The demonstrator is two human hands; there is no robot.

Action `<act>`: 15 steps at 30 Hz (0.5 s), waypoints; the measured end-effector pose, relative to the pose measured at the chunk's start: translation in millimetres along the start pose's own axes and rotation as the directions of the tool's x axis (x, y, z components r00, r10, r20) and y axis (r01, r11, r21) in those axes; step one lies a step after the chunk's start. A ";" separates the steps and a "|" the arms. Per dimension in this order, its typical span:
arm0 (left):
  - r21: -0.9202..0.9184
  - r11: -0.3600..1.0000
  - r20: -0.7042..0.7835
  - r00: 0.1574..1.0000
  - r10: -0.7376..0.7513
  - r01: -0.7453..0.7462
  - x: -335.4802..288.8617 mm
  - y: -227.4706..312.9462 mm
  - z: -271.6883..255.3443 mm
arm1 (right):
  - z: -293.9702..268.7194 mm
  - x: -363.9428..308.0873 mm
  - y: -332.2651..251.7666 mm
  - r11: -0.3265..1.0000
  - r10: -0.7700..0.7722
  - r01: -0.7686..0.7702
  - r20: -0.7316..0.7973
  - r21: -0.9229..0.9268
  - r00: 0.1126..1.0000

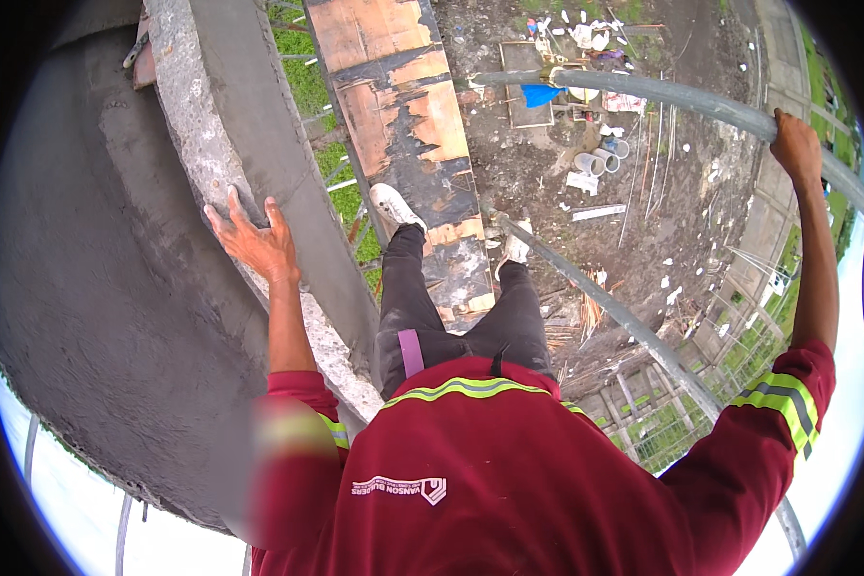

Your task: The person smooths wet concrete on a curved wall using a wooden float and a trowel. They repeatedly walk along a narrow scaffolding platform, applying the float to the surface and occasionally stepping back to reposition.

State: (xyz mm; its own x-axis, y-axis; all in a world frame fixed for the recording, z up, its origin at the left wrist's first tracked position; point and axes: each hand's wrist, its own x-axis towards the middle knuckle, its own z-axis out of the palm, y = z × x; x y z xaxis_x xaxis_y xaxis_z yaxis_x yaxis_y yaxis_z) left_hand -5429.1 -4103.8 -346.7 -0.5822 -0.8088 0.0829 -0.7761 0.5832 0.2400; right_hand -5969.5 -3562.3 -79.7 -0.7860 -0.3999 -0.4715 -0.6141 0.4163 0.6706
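Observation:
My left hand (254, 245) lies with its fingers spread on top of a rough, light grey concrete ledge (194, 120). Nothing is held in it. Out to the right, my right hand (797, 149) is wrapped round a grey metal scaffold pipe (682, 88). Between the two arms, my feet stand in white shoes (394, 204) on or beside a worn plywood plank (394, 115) with peeling dark patches. Smooth grey plaster (278, 144) covers the wall face between the ledge and the plank.
A second pipe (605, 298) slants past my right leg. Far below lies bare ground with concrete rings (590, 163), a blue sheet (541, 95) and scattered debris. Grass (334, 173) shows through the gap left of the plank. Left of the ledge spreads a dark grey cement surface (96, 278).

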 end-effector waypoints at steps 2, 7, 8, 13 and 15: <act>-0.018 1.000 -0.010 1.000 0.009 -0.009 -1.9 -1.8 1.1 | 2.5 -0.4 0.7 1.000 0.003 -0.003 -0.040 0.001 0.999; -0.033 0.999 -0.031 0.999 0.015 -0.016 -3.1 -5.2 4.2 | 7.6 1.4 3.9 0.999 -0.034 0.031 -0.081 -0.030 0.996; -0.039 0.999 -0.045 0.999 0.027 -0.029 -2.7 -5.1 4.7 | 10.1 2.3 6.1 0.999 -0.029 0.026 -0.095 -0.026 0.995; -0.026 0.999 -0.051 0.998 0.026 -0.027 -1.8 -3.6 4.5 | 51.3 13.9 41.5 0.996 -0.056 0.048 -0.106 -0.074 0.993; -0.009 1.000 -0.031 0.999 -0.010 0.010 -1.4 -2.9 3.8 | 80.8 22.2 63.6 0.995 -0.086 0.078 -0.136 -0.061 0.987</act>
State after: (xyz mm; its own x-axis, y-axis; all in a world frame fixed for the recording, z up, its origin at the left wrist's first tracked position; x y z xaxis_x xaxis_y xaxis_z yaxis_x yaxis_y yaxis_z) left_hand -5427.0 -4104.0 -351.2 -0.5662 -0.8168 0.1108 -0.7795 0.5743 0.2499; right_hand -6031.8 -3478.7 -93.8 -0.7134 -0.5411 -0.4454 -0.6681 0.3330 0.6654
